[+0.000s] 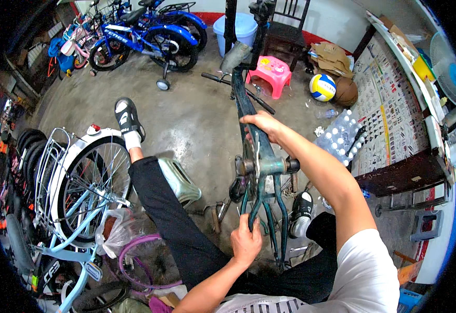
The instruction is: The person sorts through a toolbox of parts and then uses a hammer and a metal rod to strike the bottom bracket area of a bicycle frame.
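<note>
A worn dark-teal bicycle frame stands upright between my knees, its thick tube running up and away from me. My right hand is closed round that thick tube, above the bottom bracket shell. Lower down, my left hand grips one of the thin stays. A crank and chainring hang at the shell's left side, partly hidden by the tubes. At the far end, a grey clamp-like part sits against a dark upright post. A handlebar crosses behind the frame.
A light-blue bicycle lies at left, near a purple wheel rim. A pale green stool is beside my left leg, with hand tools near it. Blue bicycles, a pink stool, balls and bottles stand farther off.
</note>
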